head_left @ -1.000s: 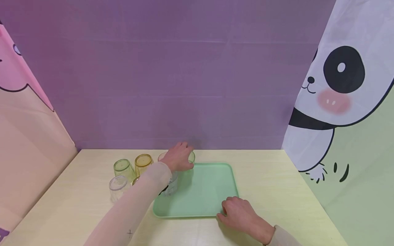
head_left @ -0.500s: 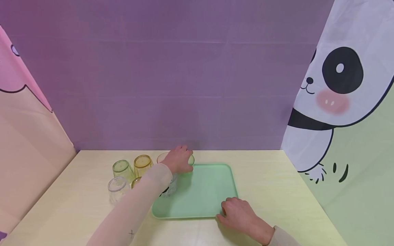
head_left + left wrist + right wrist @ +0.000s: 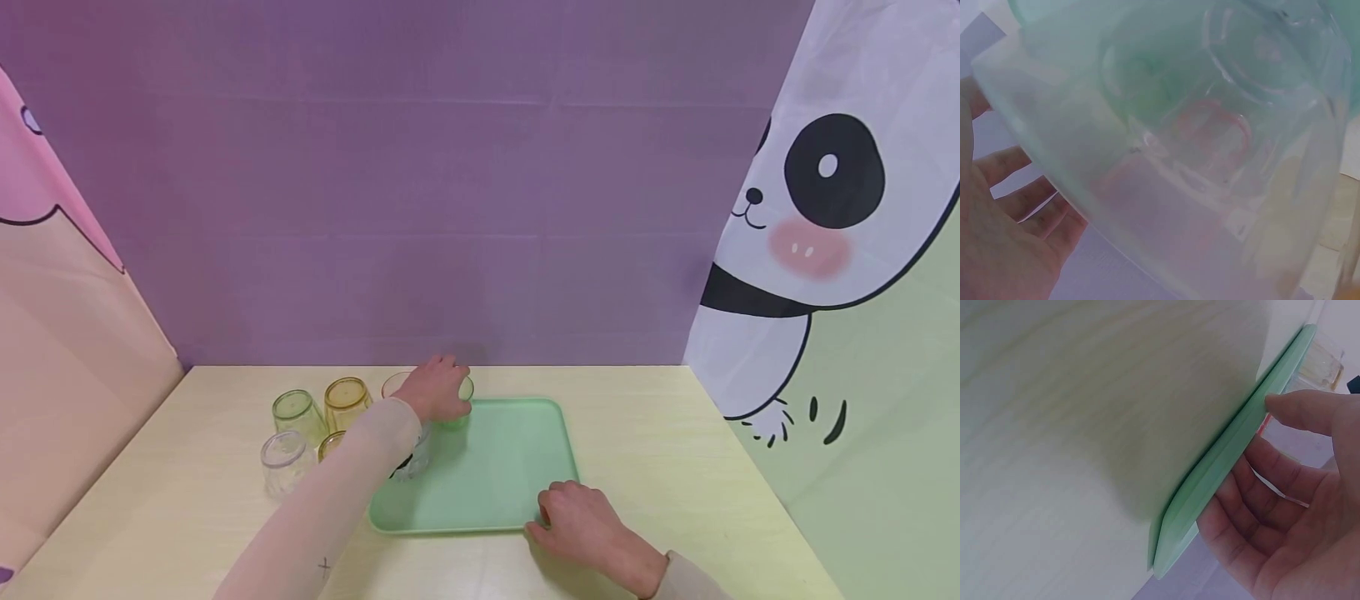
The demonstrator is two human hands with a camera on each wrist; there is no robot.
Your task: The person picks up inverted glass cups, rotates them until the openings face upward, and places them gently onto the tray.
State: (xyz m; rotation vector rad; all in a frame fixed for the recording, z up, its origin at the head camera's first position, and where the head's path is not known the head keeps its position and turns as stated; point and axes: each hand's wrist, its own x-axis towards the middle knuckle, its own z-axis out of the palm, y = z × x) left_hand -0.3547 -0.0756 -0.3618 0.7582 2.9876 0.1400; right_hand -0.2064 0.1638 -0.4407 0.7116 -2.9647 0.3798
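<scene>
My left hand [image 3: 432, 389] reaches to the tray's far left corner. Its thumb and fingers are around a green-tinted glass [image 3: 467, 390], largely hidden by the hand. Just left of that glass shows the rim of another glass [image 3: 392, 383]. A clear glass [image 3: 417, 457] stands on the tray below my left wrist; a clear glass [image 3: 1166, 150] fills the left wrist view, with fingers [image 3: 1041, 219] at its edge. At the front right corner, my right hand [image 3: 579, 521] holds the rim of the mint-green tray [image 3: 510, 467], thumb and curled fingers against it in the right wrist view.
Left of the tray, a green glass [image 3: 300, 421], an amber glass [image 3: 347, 406] and a clear glass [image 3: 285, 462] stand bottom up. Another amber glass [image 3: 328, 445] is mostly behind my left sleeve [image 3: 322, 508]. A purple backdrop [image 3: 480, 208] borders the table's far edge.
Both hands stay at their places, the left at the green glass and the right at the tray's corner. The view has shifted very slightly.
</scene>
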